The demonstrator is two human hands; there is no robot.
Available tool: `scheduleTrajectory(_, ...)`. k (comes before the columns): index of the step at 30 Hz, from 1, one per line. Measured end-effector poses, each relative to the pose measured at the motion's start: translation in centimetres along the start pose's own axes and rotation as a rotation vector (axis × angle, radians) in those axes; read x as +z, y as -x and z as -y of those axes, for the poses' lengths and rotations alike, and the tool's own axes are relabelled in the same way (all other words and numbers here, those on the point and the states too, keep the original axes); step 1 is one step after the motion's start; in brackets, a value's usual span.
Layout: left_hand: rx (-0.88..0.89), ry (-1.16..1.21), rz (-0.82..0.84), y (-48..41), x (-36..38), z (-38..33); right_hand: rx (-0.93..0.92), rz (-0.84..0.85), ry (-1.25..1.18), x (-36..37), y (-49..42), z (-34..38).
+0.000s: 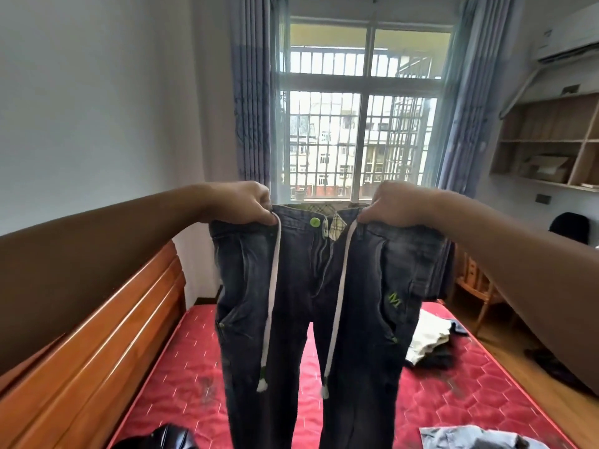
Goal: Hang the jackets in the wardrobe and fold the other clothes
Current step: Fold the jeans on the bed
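1. My left hand [240, 202] is raised in front of the window [363, 108]. Its fingers are curled tight over one corner of the waistband of a pair of dark jeans [311, 286].
2. My right hand [398, 204] grips the opposite corner of the waistband the same way, fingers closed down over the denim.
3. The jeans hang upright between the two hands with the front facing me. The waistband is stretched level, and both legs drop straight down over the bed and out of the bottom of the view.
4. A green button [314, 222] sits at the waist, and the fly beside it is partly open, showing a checked lining. Two white drawstrings [270, 303] hang loose down the front, one along each leg.
5. Below the jeans lies the red quilted mattress [181, 384], and a wooden headboard [113, 335] runs along its left side.
6. On the mattress to the right of the jeans is a heap of white and dark clothes [428, 341]. A pale blue-grey garment [470, 437] lies at the near right edge. A black item [162, 437] shows at the lower left, too cut off for me to identify.
7. Wooden shelves [551, 140] line the right wall, with an air conditioner [567, 43] above them.
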State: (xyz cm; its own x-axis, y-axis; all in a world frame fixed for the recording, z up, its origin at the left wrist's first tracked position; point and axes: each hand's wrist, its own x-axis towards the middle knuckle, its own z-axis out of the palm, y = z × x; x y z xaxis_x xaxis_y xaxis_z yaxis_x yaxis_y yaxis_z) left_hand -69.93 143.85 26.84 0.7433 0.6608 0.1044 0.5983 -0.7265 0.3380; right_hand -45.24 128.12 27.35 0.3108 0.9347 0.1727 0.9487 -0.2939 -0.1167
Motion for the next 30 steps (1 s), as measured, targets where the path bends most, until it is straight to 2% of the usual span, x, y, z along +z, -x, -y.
scheduleTrajectory(2, -0.088, 0.171, 0.105, 0.4, 1.1, -0.7, 0.045, 0.104, -0.234, 1.3, -0.1, 0.1)
scheduleTrajectory(4, -0.131, 0.419, 0.168, 0.9, 2.2, -1.6, 0.169, 0.18, -0.627, 3.2, 0.0, 0.4)
scheduleTrajectory(7, -0.107, 0.686, 0.191, 1.3, 4.3, -3.1, 0.313, 0.181, -1.038, 6.2, 0.0, 1.8)
scheduleTrajectory(13, -0.097, 0.877, 0.234, 2.1, 7.4, -4.7, 0.445, 0.028, -1.34, 9.6, -0.5, 3.8)
scheduleTrajectory(15, -0.002, 0.919, 0.284, 2.6, 7.7, -4.3, 0.506, -0.023, -1.448, 9.9, -0.6, 3.6)
scheduleTrajectory(18, 0.192, 0.734, 0.261, 2.9, 8.9, -4.0, 0.532, -0.074, -1.544, 9.8, -0.6, 3.9)
scheduleTrajectory(20, 0.268, 0.595, 0.159, 2.6, 9.8, -3.8, 0.518, -0.095, -1.516, 9.8, -0.3, 4.2)
scheduleTrajectory(22, 0.275, 0.548, 0.091, 2.4, 10.0, -3.3, 0.457, -0.071, -1.355, 9.8, 0.5, 4.0)
scheduleTrajectory(24, 0.262, 0.524, 0.072, 2.2, 9.8, -2.2, 0.334, -0.117, -0.973, 9.3, 1.2, 2.7)
scheduleTrajectory(26, 0.263, 0.498, 0.059, 2.0, 9.7, -1.0, 0.17, -0.278, -0.513, 8.5, 1.6, 1.0)
scheduleTrajectory(27, 0.273, 0.492, 0.05, 1.9, 9.8, -0.6, 0.096, -0.326, -0.367, 8.1, 1.6, 0.7)
scheduleTrajectory(28, 0.284, 0.493, 0.044, 1.8, 9.9, -0.4, 0.026, -0.324, -0.313, 7.7, 1.5, 0.5)
scheduleTrajectory(30, 0.303, 0.501, 0.041, 1.7, 9.9, -0.5, -0.065, -0.191, -0.271, 7.8, 0.8, 0.4)
